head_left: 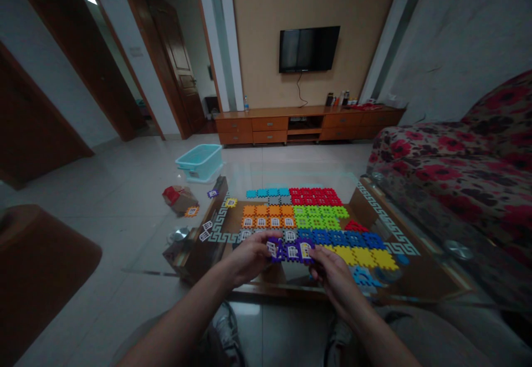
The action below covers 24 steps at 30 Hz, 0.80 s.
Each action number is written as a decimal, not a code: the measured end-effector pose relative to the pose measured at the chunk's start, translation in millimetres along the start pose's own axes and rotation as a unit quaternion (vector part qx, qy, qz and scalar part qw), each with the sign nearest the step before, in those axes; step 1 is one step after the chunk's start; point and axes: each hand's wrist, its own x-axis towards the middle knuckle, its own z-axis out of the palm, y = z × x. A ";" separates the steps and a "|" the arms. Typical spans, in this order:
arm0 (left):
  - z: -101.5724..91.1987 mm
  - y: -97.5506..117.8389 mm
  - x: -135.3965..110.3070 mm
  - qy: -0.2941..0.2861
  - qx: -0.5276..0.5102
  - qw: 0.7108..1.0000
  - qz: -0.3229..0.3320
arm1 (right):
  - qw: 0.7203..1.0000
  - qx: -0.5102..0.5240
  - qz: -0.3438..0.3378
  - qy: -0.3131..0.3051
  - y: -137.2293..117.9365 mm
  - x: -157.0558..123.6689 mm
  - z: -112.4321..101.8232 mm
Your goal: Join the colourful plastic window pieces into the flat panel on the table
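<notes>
A joined strip of purple interlocking tiles [293,251] with white window inserts is held up between my hands over the near side of the glass table. My left hand [252,254] pinches its left end. At the right end, my right hand [328,267] grips the tile with thumb and fingers. Behind the strip lie grey tiles [290,236] with white windows, partly hidden by my left hand. Orange tiles [268,212] lie farther back, with green tiles [318,212] beside them. Blue tiles [341,238] and yellow tiles [366,258] extend to the right.
Red tiles [315,196] and light blue tiles [268,193] form the far rows on the glass table [153,261]. Loose white window pieces [205,231] lie at the left, near a single yellow tile [231,203]. A turquoise tub [200,162] stands on the floor beyond.
</notes>
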 end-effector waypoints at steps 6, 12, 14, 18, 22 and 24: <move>0.2 -3.0 -0.1 -0.004 0.026 1.000 0.010 | 1.000 -0.003 0.001 0.011 2.2 1.5 -0.4; 0.3 -5.3 -0.1 0.001 0.034 0.999 0.018 | 1.000 0.006 0.004 0.024 1.5 1.5 0.5; 1.4 -5.1 -1.8 0.017 0.050 0.999 0.012 | 1.000 0.008 0.003 0.027 0.6 1.4 1.1; 5.8 -4.4 -5.7 0.056 0.072 0.996 -0.002 | 0.999 0.021 -0.009 0.033 -0.3 0.8 2.2; 8.3 -5.1 -4.8 0.073 0.078 0.994 0.018 | 0.999 0.017 -0.024 0.039 0.7 0.9 1.5; 7.6 -6.1 -2.6 0.079 0.089 0.992 0.033 | 0.999 0.007 -0.032 0.041 1.7 1.7 0.5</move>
